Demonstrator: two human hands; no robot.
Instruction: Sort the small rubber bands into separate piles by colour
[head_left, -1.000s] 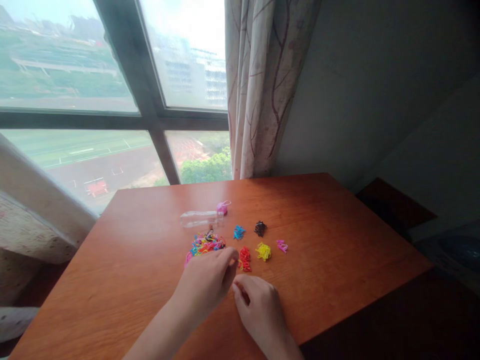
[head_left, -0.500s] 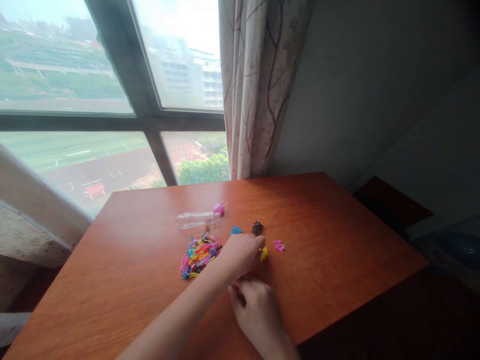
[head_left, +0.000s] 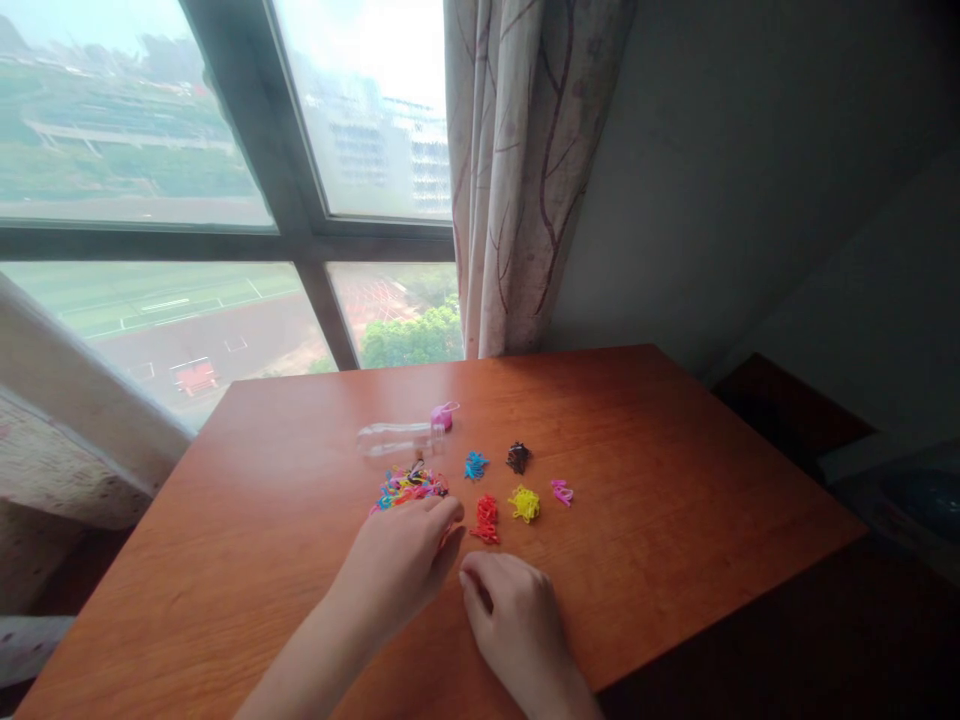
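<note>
A mixed heap of small coloured rubber bands (head_left: 409, 486) lies on the wooden table (head_left: 675, 480). To its right sit small sorted piles: blue (head_left: 475, 465), dark brown (head_left: 518, 457), red (head_left: 487, 519), yellow (head_left: 525, 503) and pink (head_left: 562, 491). My left hand (head_left: 401, 560) rests at the near edge of the mixed heap with fingers curled, covering part of it; what they hold is hidden. Just right of it, below the red pile, my right hand (head_left: 514, 615) lies knuckles up with fingers curled under.
A clear plastic bottle (head_left: 397, 438) lies on its side behind the heap, its pink cap (head_left: 442, 415) beside the neck. A window and a patterned curtain (head_left: 525, 170) stand behind the table. The table's right edge drops to a dark floor.
My left hand has drawn back from the yellow and brown piles to the mixed heap. The right hand has hardly moved.
</note>
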